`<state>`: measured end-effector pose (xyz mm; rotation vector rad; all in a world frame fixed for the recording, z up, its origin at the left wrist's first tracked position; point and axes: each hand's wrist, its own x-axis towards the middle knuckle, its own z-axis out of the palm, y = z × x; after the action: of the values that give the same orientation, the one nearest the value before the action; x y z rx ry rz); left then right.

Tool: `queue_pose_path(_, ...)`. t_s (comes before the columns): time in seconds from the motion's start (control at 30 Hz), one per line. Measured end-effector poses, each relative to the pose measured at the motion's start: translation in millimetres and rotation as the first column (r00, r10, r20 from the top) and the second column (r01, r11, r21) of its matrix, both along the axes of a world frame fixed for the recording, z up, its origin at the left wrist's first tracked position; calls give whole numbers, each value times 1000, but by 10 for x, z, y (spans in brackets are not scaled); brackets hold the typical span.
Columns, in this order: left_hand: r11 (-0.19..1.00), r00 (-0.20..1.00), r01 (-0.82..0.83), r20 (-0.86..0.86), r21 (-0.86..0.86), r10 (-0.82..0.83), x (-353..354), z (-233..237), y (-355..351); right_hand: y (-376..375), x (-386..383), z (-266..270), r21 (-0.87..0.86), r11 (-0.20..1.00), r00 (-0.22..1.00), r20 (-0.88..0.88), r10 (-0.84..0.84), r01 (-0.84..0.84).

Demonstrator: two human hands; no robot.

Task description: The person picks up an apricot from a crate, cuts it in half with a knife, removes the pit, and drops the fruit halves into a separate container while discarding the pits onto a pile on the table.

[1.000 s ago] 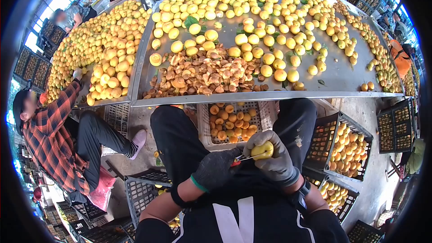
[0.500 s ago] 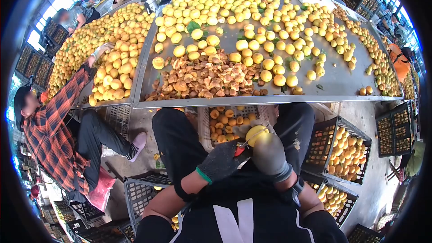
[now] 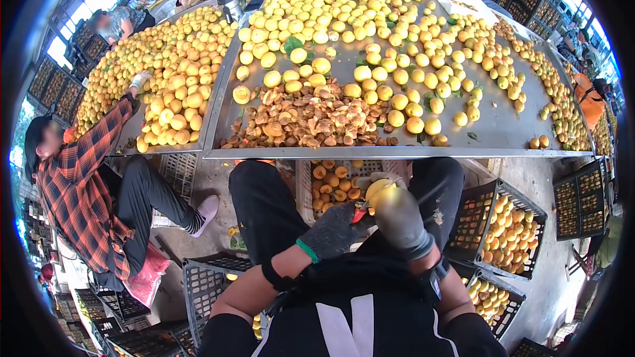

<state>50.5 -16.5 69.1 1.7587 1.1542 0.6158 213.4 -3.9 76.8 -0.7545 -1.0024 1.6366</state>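
Along the near side of the pale crate (image 3: 304, 192), the blurred right hand (image 3: 401, 225) curls round a yellow fruit (image 3: 380, 192); there too, the left hand (image 3: 329, 234) is closed on a red-handled tool (image 3: 358, 215) pointing at it. Cutting seems the step in hand; the next move likely calls for steadying the fruit against the tool.

My right hand (image 3: 401, 223) rolled over with its fruit (image 3: 380, 192).
Its fingers, visible a second earlier, had gone from view; fruit and red-handled knife (image 3: 358, 214) had moved farther from my body, and a neighbour's hand (image 3: 140, 79) had reached farther across the heap (image 3: 188, 69).
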Motion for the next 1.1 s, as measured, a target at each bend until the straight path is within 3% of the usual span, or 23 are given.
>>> queue_pose_path(0.03,998,999,15,-31,-65,-17,-29,55,31,33,65,11,88,994,985,163,50,-65)
queue_pose_path(0.1,992,998,25,-62,-127,-33,-25,70,15,38,78,9,81,993,978,199,66,-84)
queue_pose_path(0.17,999,993,-41,112,19,38,78,-7,-68,-1,-7,-113,150,987,997,34,-69,63)
queue_pose_path(0.2,999,993,-40,113,20,37,110,-85,-77,-62,-77,-131,88,988,992,-17,-126,127)
queue_pose_path(0.23,988,997,-53,57,147,45,135,-172,-70,-58,-118,-123,89,988,992,-16,-126,127)
queue_pose_path(0.27,961,998,-58,2,270,59,144,-246,-79,-58,-155,-92,-87,993,978,-186,-97,82)
queue_pose_path(0.3,961,998,-56,1,270,58,136,-183,-78,-59,-172,-72,-248,969,930,-353,-97,7)
queue_pose_path(0.37,989,991,-111,-65,95,117,90,13,-36,-13,-52,-150,-212,976,943,-331,-24,-49)
queue_pose_path(0.4,989,991,-111,-65,96,117,51,-39,1,24,2,-177,-57,998,988,-156,1,-10)
queue_pose_path(0.43,985,981,-55,-174,161,83,6,-149,54,60,19,-153,104,995,1000,27,-5,2)
queue_pose_path(0.47,976,958,5,-281,219,58,-15,-238,85,64,47,-70,80,997,992,125,-28,18)
queue_pose_path(0.57,955,981,-76,-151,286,123,83,-347,24,8,16,-389,136,985,992,57,-116,108)
queue_pose_path(0.6,957,981,-75,-150,281,121,108,-318,-23,-72,-100,-255,24,996,994,-70,-83,85)
queue_pose_path(0.7,938,978,-114,-129,328,163,109,-262,-69,-90,-82,-387,-17,996,996,29,-82,83)
queue_pose_path(0.73,960,979,-96,-150,263,139,75,-328,-48,-69,-65,-357,-52,998,983,-181,-45,37)
queue_pose_path(0.77,976,979,-81,-167,200,115,52,-362,-27,-43,-54,-298,-53,998,983,-181,-43,34)
queue_pose_path(0.83,973,971,-89,-200,214,133,43,-244,-21,-3,-1,-229,85,989,989,68,-130,124)
queue_pose_path(0.9,969,961,-99,-232,228,153,43,-245,-31,10,38,-236,66,993,993,66,-102,97)
queue_pose_path(0.97,942,981,-154,-68,298,182,64,-368,-61,-18,16,-280,95,991,992,79,-102,95)
queue_pose_path(1.0,941,981,-156,-65,300,184,70,-323,-60,-44,-23,-310,98,991,992,81,-101,93)
queue_pose_path(1.07,955,945,-147,-248,257,213,73,-212,-85,-117,-124,-399,-114,983,979,-129,-161,146)
queue_pose_path(1.1,954,944,-148,-250,259,214,60,-225,-70,-96,-123,-450,-113,983,978,-132,-159,145)
